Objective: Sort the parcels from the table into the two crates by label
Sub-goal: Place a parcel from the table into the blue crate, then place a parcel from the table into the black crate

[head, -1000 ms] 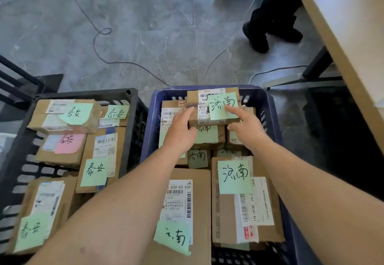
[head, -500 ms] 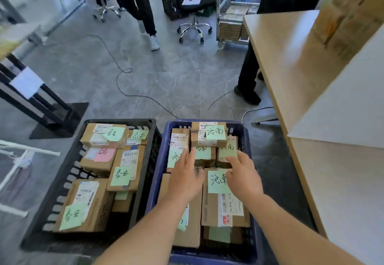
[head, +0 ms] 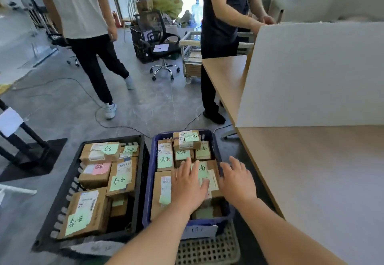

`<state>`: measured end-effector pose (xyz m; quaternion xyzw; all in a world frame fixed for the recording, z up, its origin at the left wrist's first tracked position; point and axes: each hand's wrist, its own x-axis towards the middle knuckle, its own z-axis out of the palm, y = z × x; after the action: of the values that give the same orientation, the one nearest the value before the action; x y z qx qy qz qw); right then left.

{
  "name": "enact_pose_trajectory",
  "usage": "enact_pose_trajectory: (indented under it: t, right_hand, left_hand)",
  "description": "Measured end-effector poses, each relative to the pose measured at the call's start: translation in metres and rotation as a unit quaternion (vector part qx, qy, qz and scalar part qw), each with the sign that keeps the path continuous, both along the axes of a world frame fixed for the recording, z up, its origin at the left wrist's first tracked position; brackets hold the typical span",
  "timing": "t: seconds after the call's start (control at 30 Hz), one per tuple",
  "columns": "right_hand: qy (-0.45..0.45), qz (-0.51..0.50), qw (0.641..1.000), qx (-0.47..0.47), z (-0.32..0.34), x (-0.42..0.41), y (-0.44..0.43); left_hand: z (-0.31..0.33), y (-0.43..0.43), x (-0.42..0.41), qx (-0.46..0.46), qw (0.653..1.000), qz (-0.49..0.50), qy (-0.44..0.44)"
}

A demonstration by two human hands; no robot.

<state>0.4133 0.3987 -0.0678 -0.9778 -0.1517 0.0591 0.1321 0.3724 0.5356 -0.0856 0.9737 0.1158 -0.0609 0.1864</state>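
Two crates stand side by side on the floor. The blue crate holds several cardboard parcels with green handwritten notes; a small parcel lies on top at its far end. The black crate to its left holds more parcels with green notes and one pink note. My left hand hovers flat with spread fingers over the parcels in the blue crate, holding nothing. My right hand hangs open over the blue crate's right rim. The wooden table is on the right.
A white board stands upright on the table. Two people stand beyond the crates, one at the table's far end. An office chair, a cart and cables on the floor lie further back. A perforated crate sits under the blue crate's near end.
Both hands let go of the small top parcel at the blue crate's far end and drew back towards me. The view tilted up and shows the room and the table.
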Motion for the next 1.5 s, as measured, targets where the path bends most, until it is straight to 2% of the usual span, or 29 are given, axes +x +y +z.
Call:
enact_pose_trajectory:
  t: [0.37,0.7,0.9,1.2,1.5]
  right_hand:
    - [-0.029,-0.130,0.991,-0.018,0.027,-0.135,-0.072]
    - [-0.042,-0.251,0.966,-0.048,0.049,-0.248,-0.179]
    - [-0.057,-0.293,0.953,-0.044,0.063,-0.323,-0.256]
    - [-0.071,-0.383,0.918,-0.070,0.063,-0.448,-0.391]
    - [-0.049,-0.459,0.881,-0.102,0.050,-0.546,-0.479]
  left_hand:
    - [0.024,-0.068,-0.091,0.027,0.989,-0.136,-0.049]
    - [0.031,-0.166,-0.165,0.051,0.961,-0.265,-0.058]
    - [0.040,-0.249,-0.223,0.022,0.944,-0.323,-0.067]
    - [0.045,-0.389,-0.324,0.033,0.909,-0.409,-0.072]
    - [0.046,-0.495,-0.395,0.044,0.874,-0.479,-0.066]
